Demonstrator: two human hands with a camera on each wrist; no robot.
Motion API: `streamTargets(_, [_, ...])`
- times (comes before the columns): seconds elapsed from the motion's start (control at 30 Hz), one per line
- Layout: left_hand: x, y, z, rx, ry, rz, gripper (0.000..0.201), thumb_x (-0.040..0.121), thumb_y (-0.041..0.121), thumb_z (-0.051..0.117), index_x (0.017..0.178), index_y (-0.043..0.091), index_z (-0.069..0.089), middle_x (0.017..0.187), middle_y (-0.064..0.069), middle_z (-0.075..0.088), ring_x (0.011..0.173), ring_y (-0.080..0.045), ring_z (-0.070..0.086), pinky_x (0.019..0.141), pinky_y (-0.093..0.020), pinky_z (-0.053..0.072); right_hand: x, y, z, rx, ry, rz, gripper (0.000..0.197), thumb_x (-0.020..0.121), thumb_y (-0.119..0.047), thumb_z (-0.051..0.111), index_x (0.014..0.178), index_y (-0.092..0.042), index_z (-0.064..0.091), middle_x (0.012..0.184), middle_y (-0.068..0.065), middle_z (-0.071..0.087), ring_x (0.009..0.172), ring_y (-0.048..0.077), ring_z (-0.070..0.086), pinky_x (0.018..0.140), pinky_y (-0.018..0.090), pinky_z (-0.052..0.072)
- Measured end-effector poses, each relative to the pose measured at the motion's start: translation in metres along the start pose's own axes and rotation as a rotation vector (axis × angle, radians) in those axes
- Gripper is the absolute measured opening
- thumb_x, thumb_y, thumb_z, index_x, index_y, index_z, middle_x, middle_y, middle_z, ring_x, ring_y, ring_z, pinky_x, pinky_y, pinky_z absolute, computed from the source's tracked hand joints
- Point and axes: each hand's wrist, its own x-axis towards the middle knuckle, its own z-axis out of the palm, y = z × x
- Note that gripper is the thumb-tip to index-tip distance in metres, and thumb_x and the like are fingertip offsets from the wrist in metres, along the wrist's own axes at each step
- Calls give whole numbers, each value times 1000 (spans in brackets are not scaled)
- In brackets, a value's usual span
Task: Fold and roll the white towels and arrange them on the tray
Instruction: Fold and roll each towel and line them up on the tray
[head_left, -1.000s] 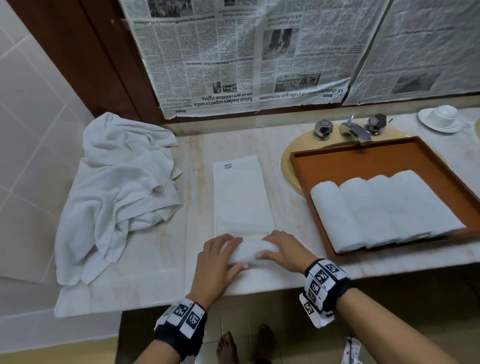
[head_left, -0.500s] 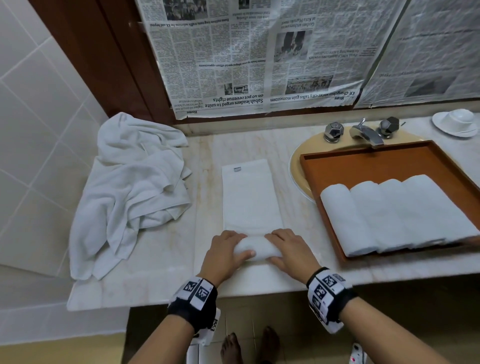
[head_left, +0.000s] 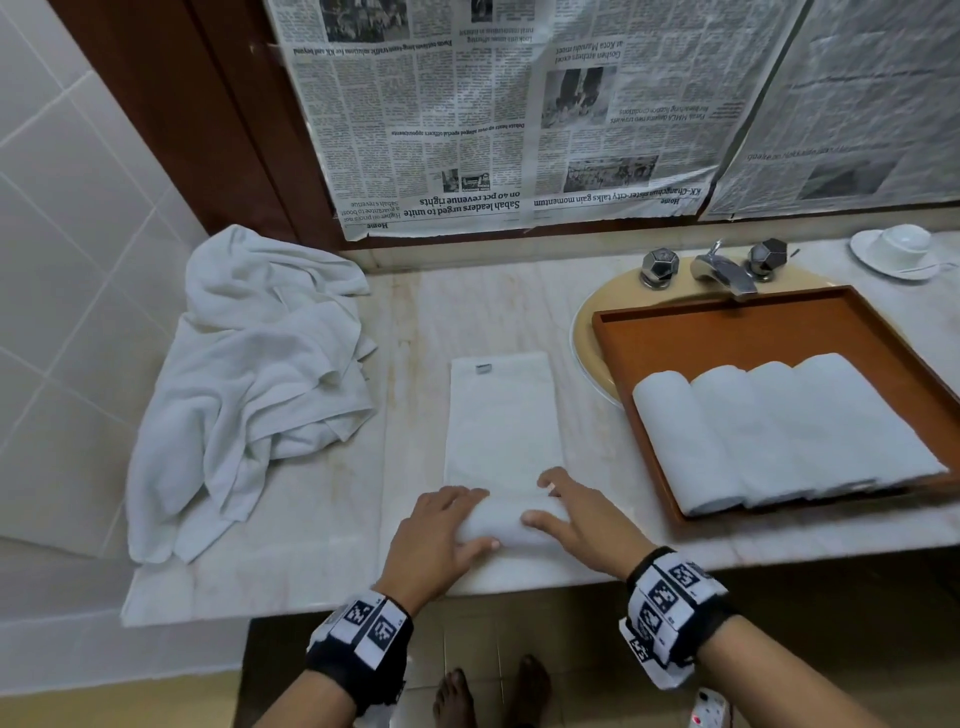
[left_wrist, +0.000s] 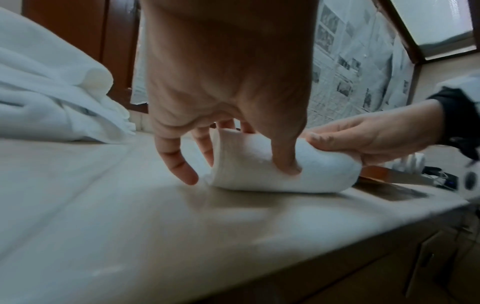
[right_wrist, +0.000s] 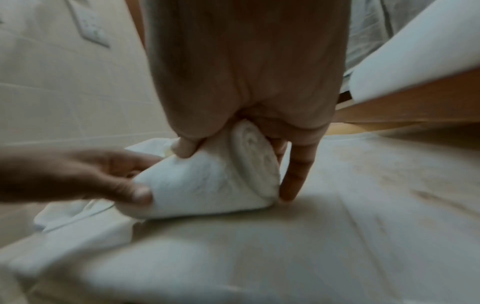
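Bathroom, marble desk (head_left: 311, 545), newspaper (head_left: 467, 130) taped over the mirror. Four rolled towels (head_left: 779, 431) sit side by side in the wooden tray (head_left: 727, 332) over the basin. Left hand (head_left: 441, 535) and right hand (head_left: 582, 525) both curl around the folded towel (head_left: 504, 415), roll begun at the near edge; most of the strip is unrolled. Crumpled towels (head_left: 249, 374) wait left. Tray's back half free.

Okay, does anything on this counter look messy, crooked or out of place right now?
Mostly tidy. The heap of white towels lies crumpled at the counter's left end, one corner hanging over the front edge. The tray sits over the sink basin, an odd perch. The rolled towels lie neatly side by side, and the towel being rolled lies straight.
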Motion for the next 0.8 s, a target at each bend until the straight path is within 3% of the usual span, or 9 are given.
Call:
streamTargets(0.1, [19,-1,-11,-55,-90,-52,70,76,80,52,135,41,52,132,13,55,120,-10,48,101,-38,44,3,-5,12,-319,219,-134,50,96,-58,32,126,-23,51,118,0,54,96,24,59,79,38,51])
streamTargets(0.2, [34,5,-27,-154,-142,-57,51,81,63,67,124,35,63,118,6,64,108,-12,56,93,-29,42,5,-5,16,-482,300,-242,54,87,-60,44,116,-18,58,111,1,59,95,23,59,71,36,52])
streamTargets(0.3, [39,9,-29,-163,-142,-48,50,86,54,69,129,31,61,120,3,62,114,-15,54,91,-25,37,9,-1,15,-531,210,-249,65,76,-62,60,122,-17,57,115,3,58,103,25,58,74,38,53])
streamTargets(0.43, [25,10,-14,19,-4,-82,64,85,67,58,141,38,47,140,9,41,127,-16,39,99,-38,42,30,1,-2,-308,-26,-121,60,88,-56,61,137,-22,51,126,0,52,117,21,46,94,38,41])
streamTargets(0.53, [11,17,-7,189,84,-14,70,83,64,58,146,39,40,146,11,37,133,-18,33,97,-41,42,41,-6,-20,-131,-191,-66,48,83,-53,69,114,-17,65,110,3,59,102,21,52,90,38,43])
streamTargets(0.63, [7,15,-5,134,46,-31,69,85,58,60,147,39,38,146,13,39,134,-16,32,99,-39,41,42,-8,-29,-73,-303,-50,47,83,-52,71,102,-9,66,105,7,60,97,23,55,89,40,44])
streamTargets(0.73, [16,5,-11,19,-80,-40,71,79,66,55,143,40,43,138,13,46,127,-16,40,100,-41,42,32,-7,-26,-115,-271,-37,58,86,-58,64,123,-14,59,123,3,53,112,21,49,97,39,41])
streamTargets(0.8, [26,0,-17,-28,-157,-59,78,69,74,51,140,40,48,133,11,51,123,-16,45,101,-41,42,22,-7,-15,-303,-38,-122,63,86,-62,57,133,-21,51,130,-2,46,118,21,45,94,41,43])
